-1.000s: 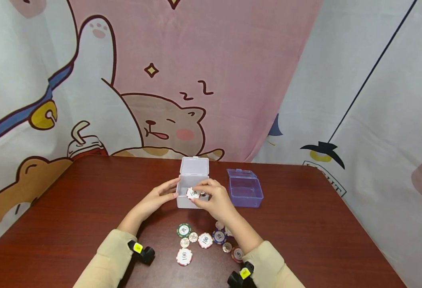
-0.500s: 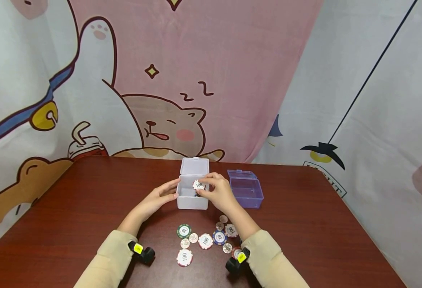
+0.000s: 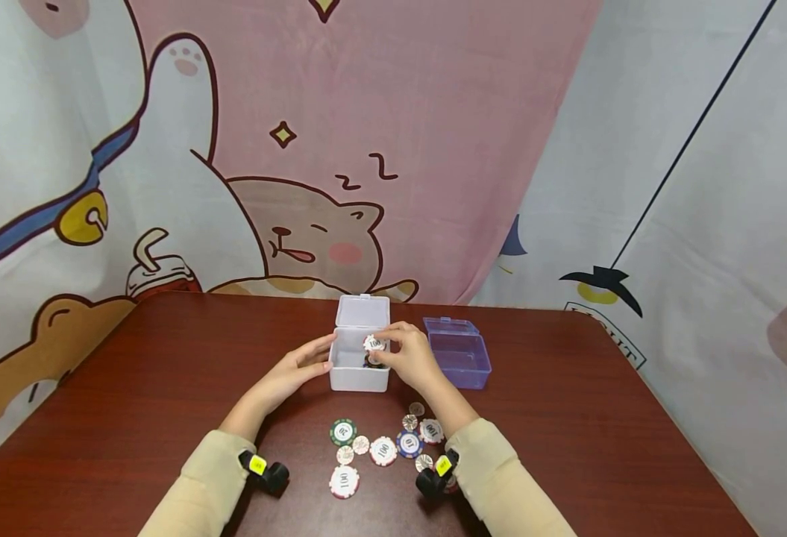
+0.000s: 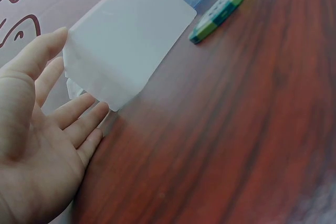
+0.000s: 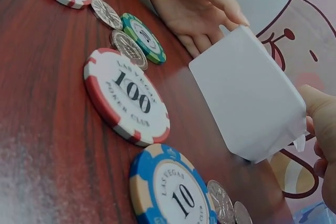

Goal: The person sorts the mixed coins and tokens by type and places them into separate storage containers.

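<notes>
My right hand [image 3: 412, 359] pinches a white poker chip [image 3: 374, 343] marked 100 between thumb and fingers. It holds the chip inside the white plastic box [image 3: 359, 380], near the box's right wall. Just below that chip, a darker chip [image 3: 372, 362] shows partly behind the thumb. The box's lid [image 3: 362, 311] stands raised at the back. On the left side, my left hand [image 3: 297, 365] rests its extended fingers and thumb against the box wall. In the left wrist view those fingertips [image 4: 100, 109] lie right at the box's edge. The box wall hides the chip from both wrist views.
A translucent purple box [image 3: 460, 378] with its lid up stands right of the white one. Nearer me lie a green chip [image 3: 343, 432], a blue chip [image 3: 409, 444], several 100 chips [image 3: 383, 451] and silver coins [image 3: 361, 444]. Behind the table hangs a printed cloth [image 3: 433, 149].
My right hand has shifted rightward and slightly away from me with the 100 chip, then lowered it a little. Its forearm uncovers more chips and coins. My left hand stays in place.
</notes>
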Demonstrator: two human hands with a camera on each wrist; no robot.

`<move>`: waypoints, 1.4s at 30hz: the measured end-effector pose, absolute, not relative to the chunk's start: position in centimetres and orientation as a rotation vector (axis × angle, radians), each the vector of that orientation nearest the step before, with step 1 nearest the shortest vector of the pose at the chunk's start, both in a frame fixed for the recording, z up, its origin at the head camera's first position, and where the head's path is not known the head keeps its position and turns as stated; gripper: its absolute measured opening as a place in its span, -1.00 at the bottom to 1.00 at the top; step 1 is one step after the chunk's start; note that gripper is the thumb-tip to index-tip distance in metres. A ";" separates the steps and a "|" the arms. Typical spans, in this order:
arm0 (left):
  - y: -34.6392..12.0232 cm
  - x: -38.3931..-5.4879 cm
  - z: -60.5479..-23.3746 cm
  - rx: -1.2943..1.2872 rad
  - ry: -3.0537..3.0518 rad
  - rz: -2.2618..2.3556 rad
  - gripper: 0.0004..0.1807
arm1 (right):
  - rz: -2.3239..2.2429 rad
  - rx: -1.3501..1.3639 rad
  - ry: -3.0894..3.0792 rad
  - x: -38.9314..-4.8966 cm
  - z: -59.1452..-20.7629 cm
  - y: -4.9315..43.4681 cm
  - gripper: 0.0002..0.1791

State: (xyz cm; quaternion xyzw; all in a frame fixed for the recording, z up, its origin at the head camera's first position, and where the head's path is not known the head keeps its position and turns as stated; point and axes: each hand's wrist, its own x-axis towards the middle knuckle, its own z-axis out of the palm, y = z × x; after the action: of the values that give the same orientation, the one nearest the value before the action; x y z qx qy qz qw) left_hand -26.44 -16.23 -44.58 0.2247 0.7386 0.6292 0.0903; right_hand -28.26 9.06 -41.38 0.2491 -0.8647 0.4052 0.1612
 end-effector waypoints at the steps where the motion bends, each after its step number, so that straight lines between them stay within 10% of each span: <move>1: -16.2 -26.4 -44.6 0.668 2.195 1.872 -0.38 | 1.156 0.708 -2.470 -28.4 -41.5 9.1 -0.67; 42: -16.2 -26.4 -44.5 0.686 2.182 1.874 -0.35 | 1.250 0.818 -2.422 -23.9 -40.8 8.6 -0.57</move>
State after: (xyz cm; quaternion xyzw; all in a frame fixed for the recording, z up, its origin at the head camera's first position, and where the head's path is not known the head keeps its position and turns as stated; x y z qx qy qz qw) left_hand -26.37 -16.20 -44.48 0.2309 0.7347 0.6312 0.0922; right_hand -23.93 8.65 -40.75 0.2843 -0.8419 0.4343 0.1474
